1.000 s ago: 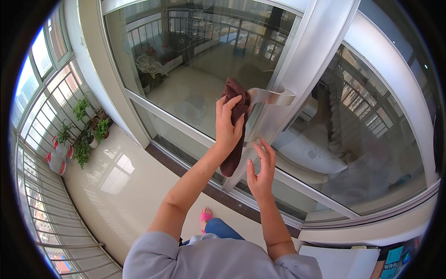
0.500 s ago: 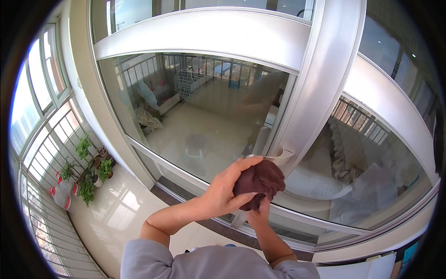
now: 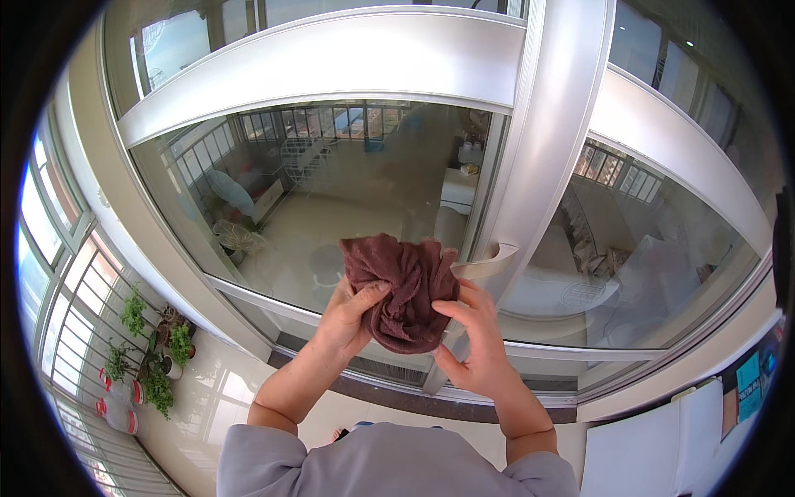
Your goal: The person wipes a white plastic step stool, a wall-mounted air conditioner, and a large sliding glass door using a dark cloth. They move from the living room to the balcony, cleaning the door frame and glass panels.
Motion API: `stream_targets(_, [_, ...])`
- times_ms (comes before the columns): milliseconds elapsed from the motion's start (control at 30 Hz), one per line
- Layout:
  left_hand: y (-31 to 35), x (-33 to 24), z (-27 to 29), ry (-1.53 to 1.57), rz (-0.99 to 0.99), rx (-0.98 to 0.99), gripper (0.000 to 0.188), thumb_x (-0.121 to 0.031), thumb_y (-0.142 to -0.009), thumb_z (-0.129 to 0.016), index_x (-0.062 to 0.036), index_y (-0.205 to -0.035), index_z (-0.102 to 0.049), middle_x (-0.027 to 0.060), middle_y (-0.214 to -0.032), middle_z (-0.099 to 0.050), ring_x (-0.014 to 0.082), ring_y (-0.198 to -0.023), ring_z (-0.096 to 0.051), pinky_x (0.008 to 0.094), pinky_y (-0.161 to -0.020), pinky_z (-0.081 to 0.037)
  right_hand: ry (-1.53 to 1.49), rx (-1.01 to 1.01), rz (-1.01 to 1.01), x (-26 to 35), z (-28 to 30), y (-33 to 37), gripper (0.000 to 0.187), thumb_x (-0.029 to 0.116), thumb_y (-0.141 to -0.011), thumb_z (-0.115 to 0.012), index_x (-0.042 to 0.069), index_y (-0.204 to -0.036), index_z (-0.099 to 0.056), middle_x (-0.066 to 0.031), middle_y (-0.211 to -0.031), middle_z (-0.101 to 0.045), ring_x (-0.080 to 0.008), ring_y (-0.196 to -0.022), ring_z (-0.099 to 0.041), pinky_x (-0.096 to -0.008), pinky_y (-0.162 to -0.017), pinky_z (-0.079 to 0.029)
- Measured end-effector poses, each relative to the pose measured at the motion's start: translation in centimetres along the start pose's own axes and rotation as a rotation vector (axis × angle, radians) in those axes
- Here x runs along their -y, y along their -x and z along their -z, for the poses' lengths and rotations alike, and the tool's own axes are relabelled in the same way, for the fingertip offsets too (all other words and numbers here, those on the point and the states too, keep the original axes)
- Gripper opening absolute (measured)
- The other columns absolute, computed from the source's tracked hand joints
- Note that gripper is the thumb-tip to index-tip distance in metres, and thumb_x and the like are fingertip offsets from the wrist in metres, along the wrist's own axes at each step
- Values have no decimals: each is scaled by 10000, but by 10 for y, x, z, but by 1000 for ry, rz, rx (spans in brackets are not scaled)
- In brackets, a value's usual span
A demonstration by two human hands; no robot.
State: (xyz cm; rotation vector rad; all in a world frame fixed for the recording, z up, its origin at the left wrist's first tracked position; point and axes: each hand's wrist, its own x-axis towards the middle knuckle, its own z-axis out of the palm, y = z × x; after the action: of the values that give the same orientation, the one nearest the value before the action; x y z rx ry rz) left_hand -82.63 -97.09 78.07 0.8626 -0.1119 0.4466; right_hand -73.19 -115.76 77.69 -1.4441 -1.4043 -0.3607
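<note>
Head view: bunched maroon cloth (image 3: 403,290) hides both hands' (image 3: 348,319) (image 3: 472,348) inner fingertips.

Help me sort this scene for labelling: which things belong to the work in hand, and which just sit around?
In use: crumpled dark red cloth, held by left hand and right hand; silver metal sliding door frame; its handle; glass pane.

Just there: green potted plants; white table.

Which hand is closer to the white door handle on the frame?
Right. The right hand is just below the door handle, fingertips almost touching it; the left hand is farther left, behind the brown cloth.
</note>
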Motion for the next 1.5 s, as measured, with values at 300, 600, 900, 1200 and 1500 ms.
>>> stream_targets(300, [-103,-64,-39,-1937,-1343,86,781,-430,-700,-788,-150,-1377,-517,151,-1511,-363,413,-1316,-355,557,-1080,-249,523,-283,-11,-17,-27,-19,437,95,-807,-674,61,-1236,-592,-165,-1375,-468,-420,-1313,-411,-530,-1061,-353])
stream_targets(600, [-117,-97,-16,-2062,-1742,745,336,-199,-785,-631,-157,-1118,-621,11,-1148,-587,184,-1162,-526,486,-1130,-357,798,-163,-14,-13,-29,-10,394,116,-797,-693,84,-1182,-616,-108,-1285,-517,-331,-1243,-483,-577,-1088,-308])
stream_targets(900, [-138,-194,-42,-1666,-1765,-277,567,-68,-632,-780,-126,-1177,-638,70,-1242,-559,326,-1125,-511,441,-926,-444,815,-196,-31,-5,-35,-18,302,128,-815,-687,92,-1111,-638,-64,-1192,-569,-292,-1170,-536,-572,-1080,-309])
stream_targets(1200, [-142,-236,-21,-1788,-1780,-273,523,-86,-688,-769,-131,-1192,-636,108,-1328,-530,346,-1152,-528,451,-956,-455,817,-216,19,3,-32,-28,232,103,-816,-683,86,-1045,-648,-49,-1072,-612,-259,-1062,-584,-526,-1049,-363])
stream_targets(1500, [-118,-79,13,-1953,-1739,477,304,-204,-766,-610,-168,-1067,-634,21,-1260,-577,211,-1136,-539,412,-980,-430,922,-258,-26,-7,-37,-33,155,94,-839,-658,87,-994,-649,-51,-985,-608,-261,-959,-587,-528,-1020,-388])
